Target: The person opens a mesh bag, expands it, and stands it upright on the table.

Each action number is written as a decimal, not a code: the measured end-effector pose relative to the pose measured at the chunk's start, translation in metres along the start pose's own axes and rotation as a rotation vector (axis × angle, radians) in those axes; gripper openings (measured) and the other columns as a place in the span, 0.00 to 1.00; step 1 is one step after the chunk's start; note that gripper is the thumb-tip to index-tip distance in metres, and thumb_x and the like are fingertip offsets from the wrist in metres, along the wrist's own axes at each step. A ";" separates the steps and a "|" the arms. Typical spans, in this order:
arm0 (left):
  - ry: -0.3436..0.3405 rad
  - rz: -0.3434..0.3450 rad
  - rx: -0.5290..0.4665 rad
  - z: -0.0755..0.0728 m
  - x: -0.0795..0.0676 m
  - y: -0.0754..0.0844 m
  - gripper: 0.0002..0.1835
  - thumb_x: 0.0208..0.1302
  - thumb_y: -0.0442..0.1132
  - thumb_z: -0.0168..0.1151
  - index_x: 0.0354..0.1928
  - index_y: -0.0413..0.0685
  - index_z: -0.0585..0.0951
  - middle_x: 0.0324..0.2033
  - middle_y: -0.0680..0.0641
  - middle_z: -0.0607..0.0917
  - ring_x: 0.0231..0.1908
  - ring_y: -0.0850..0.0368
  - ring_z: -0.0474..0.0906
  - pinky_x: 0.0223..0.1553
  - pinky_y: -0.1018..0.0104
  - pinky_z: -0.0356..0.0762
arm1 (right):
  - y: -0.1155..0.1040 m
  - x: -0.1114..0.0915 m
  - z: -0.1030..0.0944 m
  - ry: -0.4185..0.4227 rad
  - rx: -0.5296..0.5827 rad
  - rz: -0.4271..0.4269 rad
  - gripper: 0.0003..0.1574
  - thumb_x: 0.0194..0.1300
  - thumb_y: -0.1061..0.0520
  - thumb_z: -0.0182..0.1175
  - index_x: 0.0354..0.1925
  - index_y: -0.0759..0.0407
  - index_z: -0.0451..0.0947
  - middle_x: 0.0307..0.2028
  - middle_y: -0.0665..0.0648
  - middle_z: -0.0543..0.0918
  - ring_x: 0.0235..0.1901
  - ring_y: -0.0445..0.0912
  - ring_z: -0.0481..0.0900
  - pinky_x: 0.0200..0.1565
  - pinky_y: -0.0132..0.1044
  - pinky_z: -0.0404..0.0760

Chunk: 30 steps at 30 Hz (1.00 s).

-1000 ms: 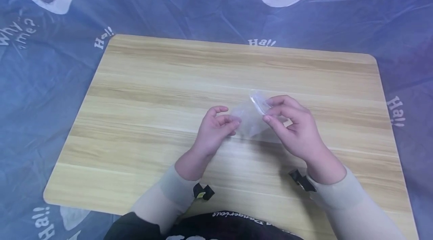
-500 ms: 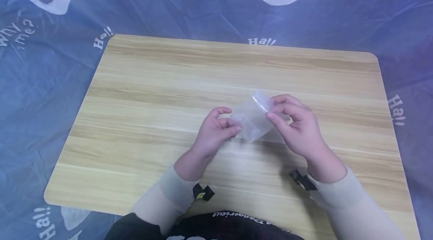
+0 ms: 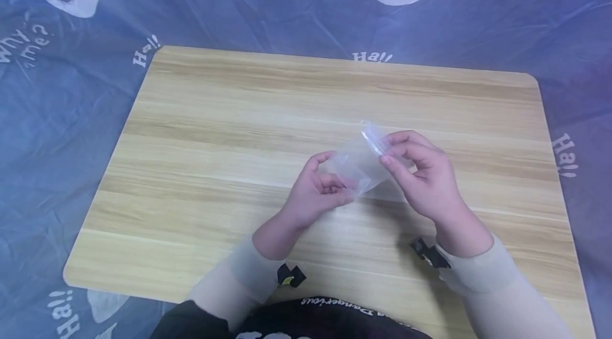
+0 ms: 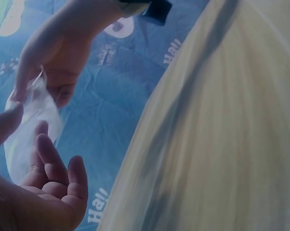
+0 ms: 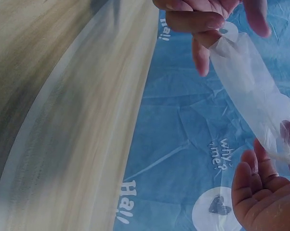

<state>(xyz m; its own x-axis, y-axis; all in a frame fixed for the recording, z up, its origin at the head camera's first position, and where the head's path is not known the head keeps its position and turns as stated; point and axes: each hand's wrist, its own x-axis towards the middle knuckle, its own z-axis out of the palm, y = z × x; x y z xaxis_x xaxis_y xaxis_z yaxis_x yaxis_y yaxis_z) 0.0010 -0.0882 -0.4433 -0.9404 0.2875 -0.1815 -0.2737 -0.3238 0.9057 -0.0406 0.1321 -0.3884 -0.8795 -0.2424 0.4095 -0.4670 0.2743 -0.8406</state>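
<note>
A clear, thin plastic bag [image 3: 370, 166] is stretched between the two hands above the wooden table. The right hand [image 3: 425, 174] pinches its shiny folded edge between thumb and fingers. At the other end, the left hand [image 3: 317, 187] has its fingers partly behind or inside the film, which overlaps them. In the left wrist view, the left thumb [image 4: 7, 124] stands apart from the fingers, with the bag [image 4: 34, 125] showing between them. The right wrist view has the left fingertips right at the near end of the bag [image 5: 246, 82], the thumb spread away.
The wooden table [image 3: 229, 105] has rounded corners and lies under both arms. Blue cloth [image 3: 229, 4] with white lettering and pink clouds surrounds it. A small black device [image 3: 291, 275] sits by the left cuff, another black device [image 3: 427, 253] by the right cuff.
The left hand has moved right and slightly toward the person, with its fingers further over the bag's end and spread from the thumb. The right hand keeps its pinch, shifted slightly right.
</note>
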 end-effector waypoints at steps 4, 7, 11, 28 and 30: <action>0.024 0.050 0.016 0.004 0.000 -0.005 0.44 0.60 0.17 0.68 0.75 0.38 0.59 0.36 0.46 0.90 0.39 0.56 0.86 0.44 0.66 0.85 | 0.000 -0.001 0.000 0.002 0.007 0.003 0.11 0.59 0.80 0.66 0.33 0.68 0.86 0.43 0.54 0.87 0.46 0.42 0.83 0.47 0.28 0.79; 0.055 0.067 0.012 0.005 0.000 -0.007 0.43 0.60 0.17 0.68 0.74 0.37 0.60 0.32 0.50 0.90 0.39 0.55 0.86 0.46 0.65 0.85 | 0.001 -0.001 0.001 0.010 0.008 0.007 0.11 0.59 0.80 0.65 0.32 0.68 0.86 0.43 0.54 0.88 0.47 0.42 0.83 0.48 0.28 0.79; 0.069 0.067 0.025 0.004 -0.001 -0.006 0.43 0.59 0.18 0.69 0.74 0.36 0.60 0.29 0.54 0.88 0.38 0.57 0.85 0.45 0.66 0.84 | 0.001 -0.001 0.000 0.026 0.011 0.010 0.10 0.59 0.80 0.65 0.32 0.69 0.85 0.43 0.53 0.88 0.47 0.43 0.83 0.49 0.28 0.80; 0.099 0.107 0.184 0.007 -0.001 -0.013 0.45 0.59 0.21 0.73 0.75 0.39 0.61 0.33 0.42 0.89 0.28 0.58 0.80 0.32 0.71 0.78 | 0.000 0.000 -0.002 0.035 -0.011 0.040 0.10 0.61 0.79 0.65 0.32 0.69 0.85 0.43 0.51 0.87 0.48 0.42 0.83 0.51 0.29 0.78; 0.106 0.079 0.203 0.005 -0.001 -0.012 0.46 0.58 0.22 0.75 0.75 0.40 0.61 0.36 0.41 0.89 0.30 0.59 0.80 0.33 0.71 0.80 | 0.000 0.000 -0.003 0.021 -0.032 0.036 0.09 0.61 0.78 0.66 0.32 0.68 0.85 0.44 0.55 0.87 0.48 0.43 0.83 0.49 0.29 0.78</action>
<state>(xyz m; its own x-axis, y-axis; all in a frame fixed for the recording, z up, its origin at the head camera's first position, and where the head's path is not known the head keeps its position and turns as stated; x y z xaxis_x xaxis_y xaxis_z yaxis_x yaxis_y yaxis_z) 0.0062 -0.0799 -0.4517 -0.9761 0.1690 -0.1366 -0.1625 -0.1509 0.9751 -0.0406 0.1348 -0.3879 -0.8974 -0.2123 0.3867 -0.4373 0.3119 -0.8435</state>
